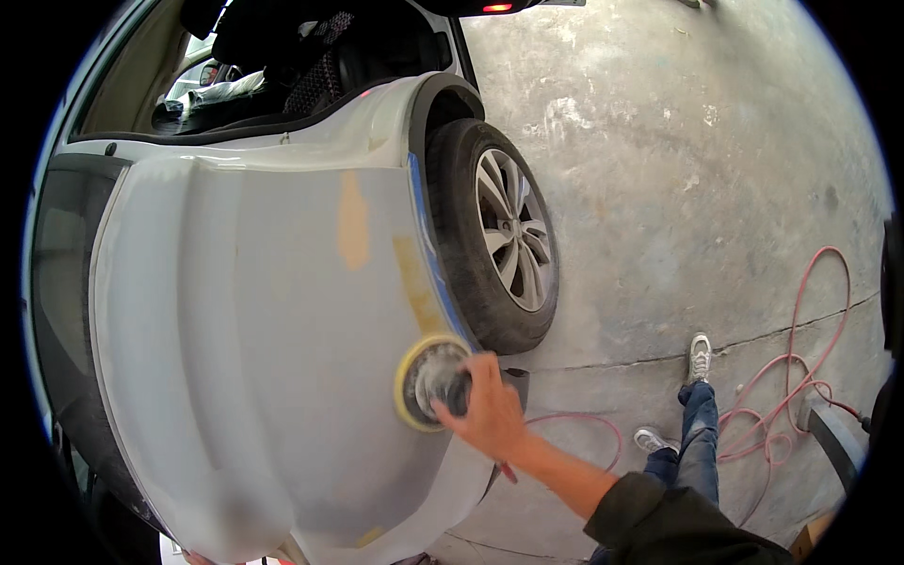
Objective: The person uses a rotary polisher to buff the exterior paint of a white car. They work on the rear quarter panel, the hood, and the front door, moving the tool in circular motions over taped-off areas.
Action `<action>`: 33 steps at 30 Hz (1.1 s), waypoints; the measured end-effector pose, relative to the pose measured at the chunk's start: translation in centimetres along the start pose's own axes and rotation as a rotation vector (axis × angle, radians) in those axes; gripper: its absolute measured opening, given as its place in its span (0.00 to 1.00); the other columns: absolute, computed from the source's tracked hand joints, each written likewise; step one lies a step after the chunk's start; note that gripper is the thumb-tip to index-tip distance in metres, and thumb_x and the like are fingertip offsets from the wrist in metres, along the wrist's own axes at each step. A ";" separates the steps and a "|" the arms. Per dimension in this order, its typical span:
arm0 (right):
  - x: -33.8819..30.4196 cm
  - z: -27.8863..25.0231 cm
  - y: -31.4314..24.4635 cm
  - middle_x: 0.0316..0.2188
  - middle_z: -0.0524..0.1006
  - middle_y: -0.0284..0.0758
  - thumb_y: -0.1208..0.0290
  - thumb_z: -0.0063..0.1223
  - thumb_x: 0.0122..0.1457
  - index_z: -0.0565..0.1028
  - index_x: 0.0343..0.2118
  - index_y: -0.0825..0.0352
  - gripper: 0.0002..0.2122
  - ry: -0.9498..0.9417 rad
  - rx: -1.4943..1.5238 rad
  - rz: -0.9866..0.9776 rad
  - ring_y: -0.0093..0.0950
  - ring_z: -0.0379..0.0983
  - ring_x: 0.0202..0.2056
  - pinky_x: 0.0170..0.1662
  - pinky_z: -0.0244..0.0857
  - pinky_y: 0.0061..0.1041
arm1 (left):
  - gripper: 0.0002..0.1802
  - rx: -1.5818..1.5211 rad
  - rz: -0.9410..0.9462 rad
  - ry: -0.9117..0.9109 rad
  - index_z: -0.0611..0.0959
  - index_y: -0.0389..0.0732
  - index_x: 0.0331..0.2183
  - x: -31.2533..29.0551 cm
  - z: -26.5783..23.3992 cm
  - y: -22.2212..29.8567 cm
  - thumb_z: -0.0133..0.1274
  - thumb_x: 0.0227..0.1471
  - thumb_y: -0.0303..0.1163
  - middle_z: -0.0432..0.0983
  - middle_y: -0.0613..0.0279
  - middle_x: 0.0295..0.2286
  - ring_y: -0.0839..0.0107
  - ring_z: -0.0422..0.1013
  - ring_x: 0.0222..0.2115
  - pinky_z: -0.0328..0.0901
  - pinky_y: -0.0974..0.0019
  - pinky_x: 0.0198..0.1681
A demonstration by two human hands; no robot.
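My right hand (492,412) is closed around the dark body of a round power sander (441,381) with a yellow-edged pad. The pad sits against the grey, matt-coated car body panel (311,311), close to the wheel arch. Blue masking tape (435,250) runs along the panel's edge there. Two patches show on the grey surface: an orange-tan patch (354,221) and a yellowish patch (417,282) just beyond the sander. A red hose trails from below my wrist. My left hand does not show.
A car wheel (504,235) with silver spokes stands right beside the panel. The red hose (791,377) lies in loops on the concrete floor (640,188), near my shoes (699,358). At the far right is a grey metal piece (833,438). The car's interior (330,66) shows through an opening at the top.
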State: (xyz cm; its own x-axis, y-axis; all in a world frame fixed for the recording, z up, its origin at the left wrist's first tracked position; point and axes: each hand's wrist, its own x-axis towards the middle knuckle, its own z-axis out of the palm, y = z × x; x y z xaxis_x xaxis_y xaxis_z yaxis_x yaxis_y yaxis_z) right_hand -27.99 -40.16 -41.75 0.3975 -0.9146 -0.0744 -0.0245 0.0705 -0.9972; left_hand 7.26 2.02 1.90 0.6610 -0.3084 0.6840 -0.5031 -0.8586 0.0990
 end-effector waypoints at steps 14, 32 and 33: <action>-5.3 1.1 3.6 0.46 0.67 0.43 0.61 0.70 0.51 0.62 0.49 0.67 0.30 0.003 0.001 -0.025 0.45 0.76 0.31 0.30 0.74 0.38 | 0.37 0.021 0.008 0.000 0.61 0.32 0.66 -0.4 -0.6 0.4 0.45 0.68 0.48 0.61 0.46 0.62 0.56 0.59 0.62 0.54 0.56 0.66; -5.5 -2.4 0.6 0.30 0.66 0.31 0.60 0.74 0.48 0.68 0.48 0.67 0.30 0.006 0.349 0.498 0.24 0.64 0.28 0.35 0.65 0.27 | 0.36 0.056 0.018 0.012 0.61 0.31 0.66 0.3 -0.7 2.6 0.46 0.68 0.47 0.61 0.46 0.62 0.56 0.60 0.62 0.55 0.56 0.65; -4.9 -1.8 0.3 0.30 0.66 0.31 0.60 0.74 0.48 0.68 0.48 0.67 0.30 0.044 0.393 0.490 0.24 0.64 0.28 0.34 0.65 0.27 | 0.36 0.058 0.020 0.013 0.61 0.31 0.66 0.4 -0.6 3.0 0.46 0.68 0.47 0.61 0.46 0.62 0.56 0.60 0.62 0.55 0.56 0.65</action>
State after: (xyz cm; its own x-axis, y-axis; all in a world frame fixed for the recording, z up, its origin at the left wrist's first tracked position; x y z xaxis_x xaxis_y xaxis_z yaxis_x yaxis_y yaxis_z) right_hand -31.64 -36.35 -41.67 0.3875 -0.7541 -0.5303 0.1481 0.6187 -0.7716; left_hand 5.69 -0.46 2.91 0.6437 -0.3208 0.6948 -0.4827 -0.8747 0.0432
